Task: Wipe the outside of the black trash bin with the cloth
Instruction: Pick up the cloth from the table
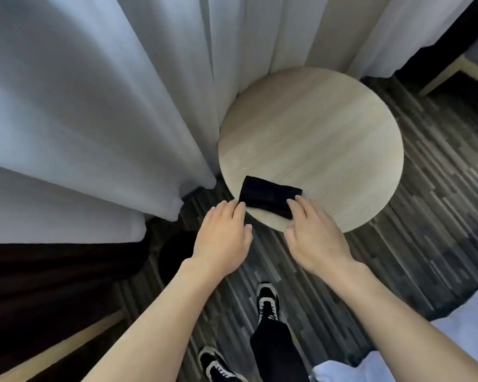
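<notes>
A dark folded cloth [268, 195] lies on the near edge of a round light-wood table [315, 144]. My left hand [222, 235] hovers at the cloth's left end, fingers spread and fingertips touching its corner. My right hand [313, 238] rests on the cloth's right end with fingers flat on it. Neither hand has lifted the cloth. The black trash bin [174, 255] stands on the floor below my left hand, a dark round shape partly hidden by my left wrist.
White curtains [100, 111] hang at the left and behind the table. A dark chair with a wooden frame [39, 312] is at the lower left. A bed edge with white linen [458, 334] is at the lower right. Striped dark carpet covers the floor; my shoes [268, 299] stand on it.
</notes>
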